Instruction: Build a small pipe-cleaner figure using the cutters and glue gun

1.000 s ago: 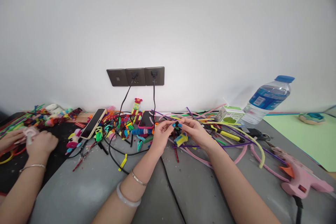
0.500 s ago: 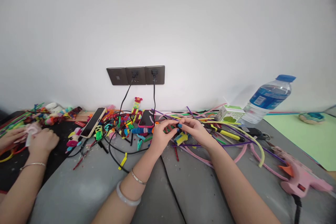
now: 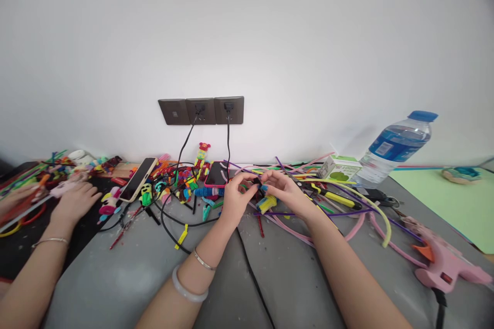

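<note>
My left hand is closed in a pinch on a small black strip, which looks like a short fuzzy stem. My right hand meets it from the other side, thumb and forefinger closed at the strip's right edge. A small blue patch shows at the right thumb tip; I cannot tell what it belongs to. Just below the fingertips is a yellow-and-blue fuzzy piece, partly covered by the right hand. Beneath and around my hands lie pink and purple fuzzy stems.
A pink glue gun, a tilted water bottle, a drink carton and a yellow cutter are at right. Phones, fuzzy figures and black cables lie left and centre. A co-worker's hands work at far left.
My fingertips have shifted slightly, and the black strip now shows between them. The co-worker's nearer hand has moved right and opened out, and a pale strip now shows beside it.
</note>
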`<state>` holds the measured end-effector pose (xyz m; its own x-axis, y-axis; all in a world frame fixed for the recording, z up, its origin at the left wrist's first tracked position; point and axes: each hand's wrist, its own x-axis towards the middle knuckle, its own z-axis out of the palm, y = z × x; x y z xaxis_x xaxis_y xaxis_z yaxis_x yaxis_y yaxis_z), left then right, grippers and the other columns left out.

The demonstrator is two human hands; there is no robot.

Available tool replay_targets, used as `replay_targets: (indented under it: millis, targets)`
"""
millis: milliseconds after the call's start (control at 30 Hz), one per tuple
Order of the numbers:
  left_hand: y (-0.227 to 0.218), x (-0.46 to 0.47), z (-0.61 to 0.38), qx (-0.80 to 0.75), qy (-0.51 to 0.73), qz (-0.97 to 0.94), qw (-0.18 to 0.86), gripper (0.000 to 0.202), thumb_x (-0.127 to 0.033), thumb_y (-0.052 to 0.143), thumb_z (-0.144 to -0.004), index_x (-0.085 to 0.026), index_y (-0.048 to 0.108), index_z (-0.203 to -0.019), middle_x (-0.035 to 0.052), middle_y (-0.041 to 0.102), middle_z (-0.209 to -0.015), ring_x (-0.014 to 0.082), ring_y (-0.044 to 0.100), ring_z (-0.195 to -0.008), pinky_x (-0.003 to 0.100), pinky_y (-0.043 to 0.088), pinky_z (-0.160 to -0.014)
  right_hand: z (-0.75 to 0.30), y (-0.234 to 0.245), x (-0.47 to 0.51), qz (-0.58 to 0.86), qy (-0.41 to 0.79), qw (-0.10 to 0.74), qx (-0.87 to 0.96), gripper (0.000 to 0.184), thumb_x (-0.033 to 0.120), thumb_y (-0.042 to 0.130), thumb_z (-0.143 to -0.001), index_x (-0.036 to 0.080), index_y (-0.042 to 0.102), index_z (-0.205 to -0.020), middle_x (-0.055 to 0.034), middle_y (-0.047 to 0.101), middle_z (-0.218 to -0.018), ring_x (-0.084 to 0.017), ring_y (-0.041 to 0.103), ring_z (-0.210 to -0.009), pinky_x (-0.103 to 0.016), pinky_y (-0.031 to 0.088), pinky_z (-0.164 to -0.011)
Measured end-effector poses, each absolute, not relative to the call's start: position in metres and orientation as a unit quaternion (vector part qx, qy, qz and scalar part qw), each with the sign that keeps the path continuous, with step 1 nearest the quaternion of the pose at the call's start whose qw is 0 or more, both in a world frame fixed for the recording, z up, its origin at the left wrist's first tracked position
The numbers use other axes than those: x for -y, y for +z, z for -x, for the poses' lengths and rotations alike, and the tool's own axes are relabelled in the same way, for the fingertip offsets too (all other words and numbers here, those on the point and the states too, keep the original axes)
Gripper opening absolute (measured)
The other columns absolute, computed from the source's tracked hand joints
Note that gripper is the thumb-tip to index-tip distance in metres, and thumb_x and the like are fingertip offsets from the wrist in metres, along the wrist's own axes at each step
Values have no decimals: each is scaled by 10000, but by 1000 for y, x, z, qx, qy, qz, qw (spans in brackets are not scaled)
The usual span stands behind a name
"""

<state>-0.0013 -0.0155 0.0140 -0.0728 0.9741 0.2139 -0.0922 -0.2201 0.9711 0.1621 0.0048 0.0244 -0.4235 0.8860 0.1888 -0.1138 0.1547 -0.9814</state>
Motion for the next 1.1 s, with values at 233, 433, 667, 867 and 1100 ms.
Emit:
replay_targets:
  millis: [233,433,667,867,1100]
  targets:
    - [13,15,1,-437,584,-525,438,179,-163,716,-702,-222,740,-870,46,711,-889,180,598,-760,252,400,-623,-162,22,-7,306,582,440,611,298,440,750,-748,210,598,-858,-25,582,-880,-146,566,-747,-280,508,-653]
    - [11,14,3,-419,580,-528,458,205,-218,750,-709,-199,754,-913,74,735,-960,209,646,-857,277,470,-711,-165,22,-7,325,550,446,627,296,466,743,-755,204,635,-840,-21,624,-841,-121,567,-639,-268,507,-613]
    - [5,9,5,-391,580,-512,499,292,-355,762,-711,-164,752,-931,105,746,-983,233,675,-923,321,529,-792,-169,20,-9,340,512,465,637,289,493,733,-757,222,699,-852,-52,706,-873,-184,643,-758,-295,528,-661]
    - [8,10,1,-385,585,-455,551,324,-362,819,-638,-171,777,-896,105,762,-966,224,685,-890,322,534,-785,-169,15,-12,339,487,476,648,308,521,717,-760,223,723,-840,-59,723,-864,-213,665,-815,-339,541,-736]
    - [12,12,-4,-390,592,-400,580,323,-355,850,-589,-163,782,-840,65,749,-801,125,604,-653,241,460,-606,-165,17,-10,324,472,493,656,275,488,722,-772,218,702,-823,-55,696,-837,-202,651,-802,-335,537,-741]
